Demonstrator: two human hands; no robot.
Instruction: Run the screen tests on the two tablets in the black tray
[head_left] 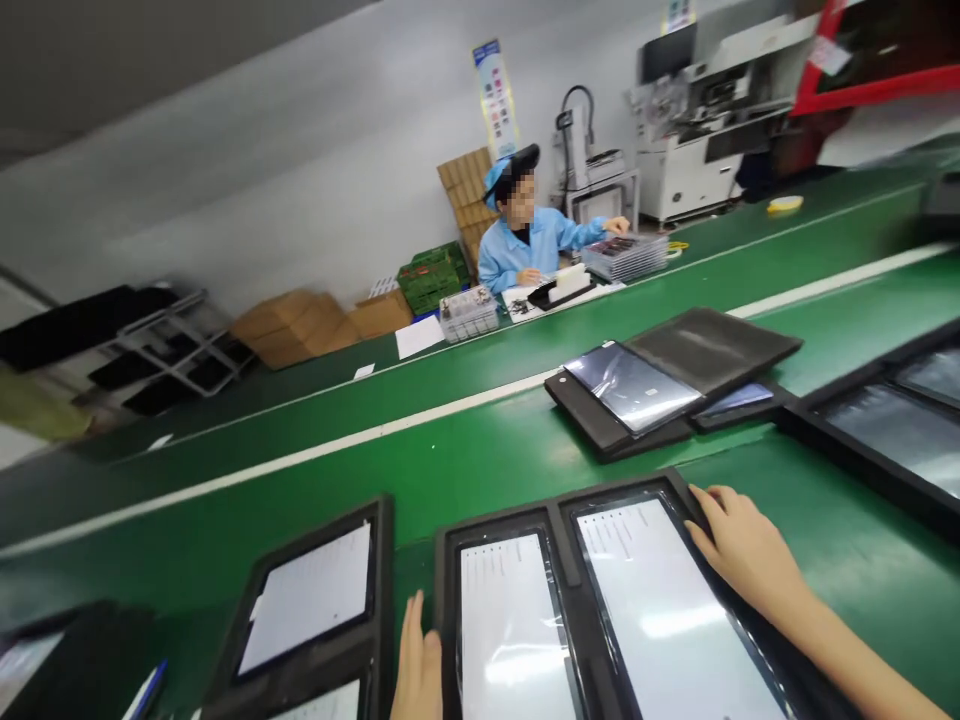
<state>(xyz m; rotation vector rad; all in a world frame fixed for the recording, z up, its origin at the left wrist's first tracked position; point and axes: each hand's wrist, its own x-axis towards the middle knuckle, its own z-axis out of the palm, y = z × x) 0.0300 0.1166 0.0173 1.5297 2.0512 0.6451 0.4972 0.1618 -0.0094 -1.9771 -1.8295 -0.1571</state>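
A black foam tray (566,545) lies in front of me with two tablets in its slots, a left tablet (510,620) and a right tablet (660,600), both with lit white screens showing small text. My left hand (420,665) is upright along the tray's left side, fingers stretched out, in the gap beside a second tray; whether it presses on the tray is hard to tell. On the tray's upper right edge, my right hand (742,540) has its fingers bent over the rim. The second foam tray (382,560), at left, also bears lit tablets.
Foam pads (712,345) and a dark tablet (637,385) lie stacked on the green bench (315,480). Another tray (832,450) stands at far right, a blue-white pen (146,690) at lower left. Across the bench sits a co-worker in blue (525,245) beside stacked clear trays (626,258).
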